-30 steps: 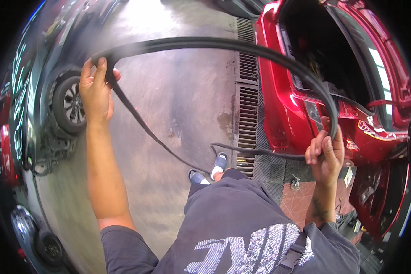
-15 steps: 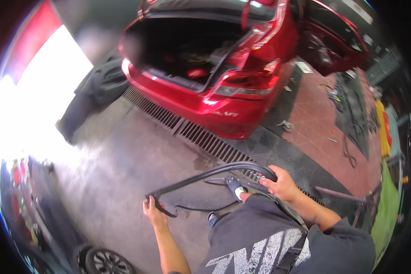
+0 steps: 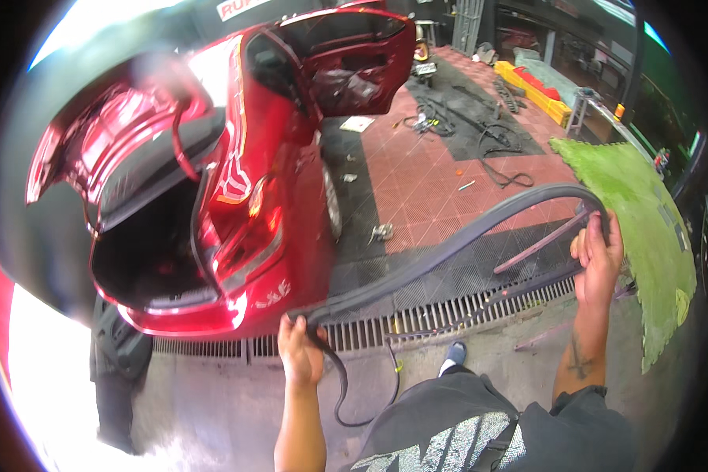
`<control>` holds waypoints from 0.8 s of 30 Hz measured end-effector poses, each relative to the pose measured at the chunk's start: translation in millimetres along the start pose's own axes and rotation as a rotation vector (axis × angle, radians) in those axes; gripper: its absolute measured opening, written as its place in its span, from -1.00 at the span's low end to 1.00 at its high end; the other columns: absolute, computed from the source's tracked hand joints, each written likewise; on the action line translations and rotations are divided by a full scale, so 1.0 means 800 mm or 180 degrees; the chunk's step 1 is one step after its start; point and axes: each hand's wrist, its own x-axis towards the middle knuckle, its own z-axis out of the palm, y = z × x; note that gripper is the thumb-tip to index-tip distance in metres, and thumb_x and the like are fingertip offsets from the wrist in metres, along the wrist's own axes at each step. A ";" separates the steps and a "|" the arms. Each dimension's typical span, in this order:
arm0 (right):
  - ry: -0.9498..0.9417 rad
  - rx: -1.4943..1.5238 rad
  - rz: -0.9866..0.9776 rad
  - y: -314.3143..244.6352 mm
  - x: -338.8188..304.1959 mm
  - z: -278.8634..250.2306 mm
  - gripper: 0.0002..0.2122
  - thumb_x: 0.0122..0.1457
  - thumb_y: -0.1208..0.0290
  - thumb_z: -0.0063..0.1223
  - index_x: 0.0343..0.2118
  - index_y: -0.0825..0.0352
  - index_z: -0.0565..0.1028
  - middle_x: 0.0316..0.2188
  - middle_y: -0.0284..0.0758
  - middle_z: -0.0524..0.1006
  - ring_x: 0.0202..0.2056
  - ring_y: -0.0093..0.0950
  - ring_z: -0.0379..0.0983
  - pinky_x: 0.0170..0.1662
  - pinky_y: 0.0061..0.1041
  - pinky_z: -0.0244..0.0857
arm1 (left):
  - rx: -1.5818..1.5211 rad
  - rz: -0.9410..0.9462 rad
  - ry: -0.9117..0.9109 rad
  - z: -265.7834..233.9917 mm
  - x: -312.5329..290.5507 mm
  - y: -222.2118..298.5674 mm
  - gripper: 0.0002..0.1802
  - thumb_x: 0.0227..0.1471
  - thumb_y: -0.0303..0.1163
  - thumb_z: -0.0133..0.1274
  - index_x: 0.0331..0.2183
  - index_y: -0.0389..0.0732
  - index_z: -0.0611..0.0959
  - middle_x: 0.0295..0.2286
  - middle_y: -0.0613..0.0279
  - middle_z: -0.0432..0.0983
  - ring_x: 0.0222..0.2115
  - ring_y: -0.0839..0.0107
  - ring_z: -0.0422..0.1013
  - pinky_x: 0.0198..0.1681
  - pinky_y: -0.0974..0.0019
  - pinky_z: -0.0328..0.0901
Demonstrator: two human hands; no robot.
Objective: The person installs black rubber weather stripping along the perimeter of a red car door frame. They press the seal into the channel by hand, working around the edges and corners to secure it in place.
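A long black rubber car weatherstrip (image 3: pixel 448 250) arches between my two raised hands. My left hand (image 3: pixel 300 351) pinches it near a bend, where a loose length curls down below the fingers. Higher and farther right, my right hand (image 3: pixel 598 256) is closed around the strip at the top of its arch; from there a second run hangs back toward the left. Beyond my left hand stands a red car (image 3: pixel 271 259) with its trunk lid (image 3: pixel 134 118) raised and a rear door (image 3: pixel 354 71) swung out.
A floor drain grate (image 3: pixel 370 329) crosses in front of me. Cables (image 3: pixel 425 118) and scraps lie on the red and black floor tiles (image 3: pixel 417 189). A green mat (image 3: pixel 637 212) is at the right, with a yellow box (image 3: pixel 533 93) farther back. Black panels (image 3: pixel 118 354) rest left of the car.
My view has turned right and lifted, bringing the car's side and open door into sight. Both hands have risen, and the right has moved outward, spreading the strip wider.
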 end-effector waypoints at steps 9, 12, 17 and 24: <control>0.0671 0.0573 0.0180 0.102 0.112 -0.178 -0.90 0.46 0.32 -0.03 -0.23 0.16 0.38 -0.61 -0.57 0.17 -0.59 -0.72 0.09 -0.45 -0.62 0.10 | 0.0600 0.1515 -0.1032 0.461 0.368 0.033 -0.82 0.27 -0.43 0.12 -0.12 -0.29 0.57 -0.36 0.23 0.53 -0.41 0.43 0.47 -0.37 0.33 0.39; 0.0846 0.0662 0.0585 0.178 0.156 -0.203 -0.88 0.46 0.30 -0.01 -0.26 0.14 0.38 -0.58 -0.58 0.22 -0.55 -0.71 0.14 -0.42 -0.63 0.14 | 0.1139 0.1520 -0.1607 0.606 0.459 0.063 -0.74 0.26 -0.42 0.16 -0.07 -0.35 0.58 -0.34 0.21 0.56 -0.42 0.45 0.46 -0.32 0.37 0.37; 0.0408 0.0176 0.0877 0.304 0.262 -0.195 -0.86 0.44 0.29 0.03 -0.28 0.18 0.43 -0.55 -0.55 0.32 -0.49 -0.69 0.25 -0.35 -0.62 0.21 | 0.2244 0.1745 -0.1797 0.791 0.549 0.058 -0.68 0.20 -0.33 0.25 -0.07 -0.30 0.66 -0.33 0.29 0.56 -0.41 0.51 0.44 -0.31 0.40 0.35; -0.0271 -0.1195 0.1119 0.438 0.402 -0.140 -0.74 0.40 0.18 0.11 -0.32 0.28 0.49 -0.54 -0.54 0.39 -0.48 -0.67 0.30 -0.37 -0.58 0.23 | 0.2221 0.2171 -0.2219 0.890 0.735 0.006 -0.71 0.17 -0.30 0.26 -0.12 -0.26 0.71 -0.34 0.31 0.57 -0.43 0.53 0.44 -0.32 0.40 0.35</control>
